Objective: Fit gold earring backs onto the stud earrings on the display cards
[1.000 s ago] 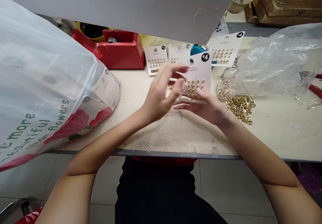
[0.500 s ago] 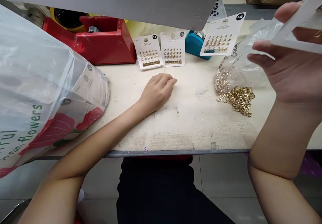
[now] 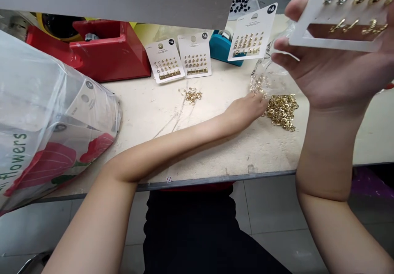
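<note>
My right hand (image 3: 341, 67) is raised at the upper right and grips a white earring card (image 3: 338, 40) by its left and lower side. Rows of silver and gold studs and several gold hoop pieces show on that card; its top runs out of view. Across the table, my left hand (image 3: 246, 110) has its fingers curled at the tip of a clear plastic bag (image 3: 281, 75) of small shiny pieces. What those fingers hold, if anything, is hidden. Beside them lies a pile of gold hoop earrings (image 3: 281, 112). A smaller heap of gold pieces (image 3: 193, 96) sits further left.
Two earring cards (image 3: 165, 60) lean side by side near a red tape dispenser (image 3: 111, 56). Another earring card (image 3: 253, 32) rests against a teal tape dispenser (image 3: 223, 46). A large flower-printed plastic bag (image 3: 46, 101) with cards inside fills the left. A grey panel (image 3: 138, 3) overhangs the back.
My left hand has moved right, from the middle of the table to the bag and hoop pile, uncovering the small gold heap. More of the card in my right hand shows. The view has shifted right.
</note>
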Demonstrator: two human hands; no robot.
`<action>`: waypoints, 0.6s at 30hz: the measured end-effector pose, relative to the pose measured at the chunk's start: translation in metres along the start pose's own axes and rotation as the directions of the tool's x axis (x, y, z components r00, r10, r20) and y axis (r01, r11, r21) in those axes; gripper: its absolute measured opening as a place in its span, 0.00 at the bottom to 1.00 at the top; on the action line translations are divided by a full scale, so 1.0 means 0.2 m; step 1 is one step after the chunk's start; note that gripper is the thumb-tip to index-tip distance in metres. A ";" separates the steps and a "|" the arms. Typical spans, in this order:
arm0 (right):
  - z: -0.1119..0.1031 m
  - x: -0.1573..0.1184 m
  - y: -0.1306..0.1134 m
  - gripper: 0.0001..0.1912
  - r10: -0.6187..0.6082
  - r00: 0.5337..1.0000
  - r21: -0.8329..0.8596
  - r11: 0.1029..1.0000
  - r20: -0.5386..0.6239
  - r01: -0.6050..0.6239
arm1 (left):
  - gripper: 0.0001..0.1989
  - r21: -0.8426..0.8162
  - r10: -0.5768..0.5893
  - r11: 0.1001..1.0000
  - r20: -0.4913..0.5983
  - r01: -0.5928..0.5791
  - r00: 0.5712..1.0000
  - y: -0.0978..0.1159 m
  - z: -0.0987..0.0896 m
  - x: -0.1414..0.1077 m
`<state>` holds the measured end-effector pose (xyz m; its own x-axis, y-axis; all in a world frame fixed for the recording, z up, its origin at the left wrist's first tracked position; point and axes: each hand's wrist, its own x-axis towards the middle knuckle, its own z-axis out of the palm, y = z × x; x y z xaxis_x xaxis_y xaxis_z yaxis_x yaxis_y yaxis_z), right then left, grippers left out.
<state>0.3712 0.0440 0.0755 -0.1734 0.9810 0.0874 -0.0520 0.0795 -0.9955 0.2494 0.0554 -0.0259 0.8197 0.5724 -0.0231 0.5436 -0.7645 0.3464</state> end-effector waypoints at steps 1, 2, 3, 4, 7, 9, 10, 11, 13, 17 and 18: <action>0.00 0.00 0.00 0.33 -0.040 0.999 0.070 0.997 -0.009 0.041 | 0.16 -0.015 -0.017 1.000 0.010 0.017 1.000 0.00 -0.01 0.00; 0.01 0.00 0.00 0.29 -0.078 0.997 0.138 0.987 -0.020 0.080 | 0.15 -0.019 -0.028 0.999 0.018 0.028 0.999 -0.01 -0.02 0.00; 0.00 -0.01 0.01 0.26 -0.096 0.995 0.188 0.977 -0.024 0.099 | 0.15 -0.014 -0.029 0.999 0.023 0.029 0.999 -0.01 -0.02 -0.01; 0.00 -0.01 0.01 0.24 -0.094 0.995 0.205 0.974 -0.013 0.095 | 0.15 -0.005 -0.023 1.000 0.025 0.023 0.999 -0.02 -0.02 -0.01; -0.01 -0.02 0.02 0.21 -0.095 0.994 0.214 0.973 0.047 0.083 | 0.16 0.027 0.015 1.000 -0.008 -0.015 1.000 -0.03 -0.01 -0.02; -0.01 -0.02 0.03 0.21 -0.111 0.992 0.226 0.969 0.058 0.096 | 0.16 0.026 0.016 1.000 -0.034 -0.015 0.999 -0.03 0.00 -0.02; 0.00 -0.02 0.03 0.21 -0.126 0.991 0.237 0.965 0.050 0.111 | 0.16 0.012 0.002 1.000 -0.042 -0.001 0.999 -0.04 -0.01 -0.02; 0.01 -0.03 0.03 0.20 -0.134 0.990 0.250 0.961 0.036 0.121 | 0.15 -0.007 -0.016 1.000 -0.051 0.016 0.999 -0.04 -0.02 -0.02; 0.05 -0.03 0.04 0.17 -0.119 0.992 0.262 0.959 0.033 0.106 | 0.13 -0.033 -0.037 0.999 -0.088 0.035 0.995 -0.06 -0.05 -0.05; 0.12 -0.03 0.08 0.15 -0.069 0.997 0.236 0.969 -0.019 0.072 | 0.08 -0.069 -0.036 0.997 -0.286 0.016 0.958 -0.15 -0.16 -0.23; 0.14 -0.02 0.11 0.14 -0.058 0.997 0.220 0.973 -0.043 0.066 | 0.06 -0.122 -0.062 0.992 -0.351 0.020 0.934 -0.18 -0.19 -0.31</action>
<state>0.3435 0.0366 0.0553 -0.1278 0.9814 0.1435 -0.2788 0.1033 -0.9548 0.1728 0.0596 -0.0020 0.6691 0.6860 0.2860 0.5335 -0.7112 0.4578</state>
